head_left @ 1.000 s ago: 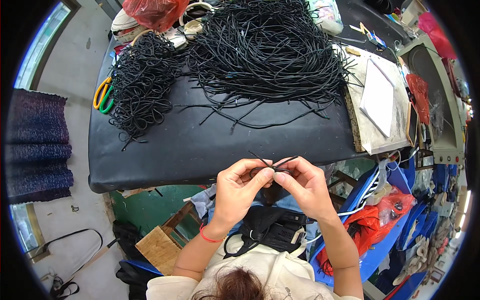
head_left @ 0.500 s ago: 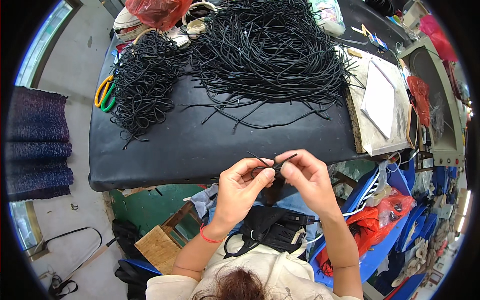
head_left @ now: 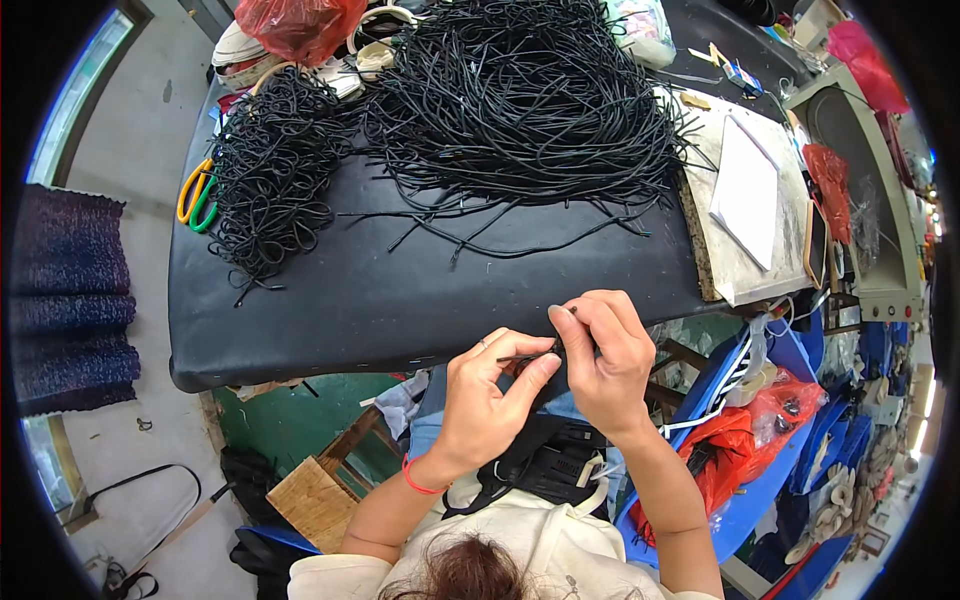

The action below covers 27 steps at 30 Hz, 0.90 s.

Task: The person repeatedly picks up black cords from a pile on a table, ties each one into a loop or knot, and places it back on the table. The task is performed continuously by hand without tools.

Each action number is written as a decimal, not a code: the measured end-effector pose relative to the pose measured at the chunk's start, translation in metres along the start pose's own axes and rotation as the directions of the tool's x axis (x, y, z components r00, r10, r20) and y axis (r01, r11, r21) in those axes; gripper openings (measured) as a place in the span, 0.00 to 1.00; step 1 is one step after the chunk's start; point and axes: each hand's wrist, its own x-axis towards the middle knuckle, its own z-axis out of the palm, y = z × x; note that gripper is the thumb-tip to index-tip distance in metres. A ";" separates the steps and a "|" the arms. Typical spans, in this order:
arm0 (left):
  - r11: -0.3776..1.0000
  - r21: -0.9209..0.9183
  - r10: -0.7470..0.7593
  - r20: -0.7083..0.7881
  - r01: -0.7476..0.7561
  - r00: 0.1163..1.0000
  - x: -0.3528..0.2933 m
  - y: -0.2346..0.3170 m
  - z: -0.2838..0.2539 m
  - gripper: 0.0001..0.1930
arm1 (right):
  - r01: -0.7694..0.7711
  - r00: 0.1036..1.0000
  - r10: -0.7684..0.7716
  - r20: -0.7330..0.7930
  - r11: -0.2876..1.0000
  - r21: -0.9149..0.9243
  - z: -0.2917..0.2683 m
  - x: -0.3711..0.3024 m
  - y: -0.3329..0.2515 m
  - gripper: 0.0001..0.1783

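Observation:
Just off the front edge of a black padded table [head_left: 400, 310], both my hands work on one short black cord [head_left: 516, 358]. My left hand [head_left: 490, 392] pinches it between thumb and forefinger, and a piece of cord sticks out to the left. With thumb and forefinger, my right hand [head_left: 610, 362] grips the cord's other part close by, its tip showing above the fingers. Most of the cord between my fingertips is hidden. Farther back lies a big heap of straight black cords [head_left: 520, 110]. A smaller heap of looped black cords [head_left: 272, 170] sits at the left.
Scissors with yellow and green handles [head_left: 196, 198] lie left of the looped heap. On the right stands a pale board [head_left: 700, 240] with white paper [head_left: 748, 200]. Red plastic bags [head_left: 715, 455] fill a blue chair [head_left: 765, 490] beside me. A wooden stool [head_left: 315, 500] is at lower left.
The loop and crossed ends that showed between my hands are now drawn in and mostly hidden by my fingers. My right fingers have closed on the cord's tip. The view has shifted slightly.

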 end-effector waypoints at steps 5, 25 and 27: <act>0.963 0.246 0.127 -0.036 -0.114 0.991 -0.001 0.007 0.005 0.08 | -0.039 0.999 0.041 0.029 0.998 -0.049 0.004 0.002 0.003 0.04; 0.791 -0.573 -0.184 0.112 0.215 0.977 0.011 0.005 -0.012 0.10 | -0.604 0.796 0.456 0.397 0.551 0.576 -0.013 -0.014 -0.006 0.08; 0.770 -0.594 -0.197 0.128 0.234 0.972 0.011 0.006 -0.012 0.10 | -0.596 0.798 0.461 0.387 0.518 0.614 -0.011 -0.015 -0.006 0.08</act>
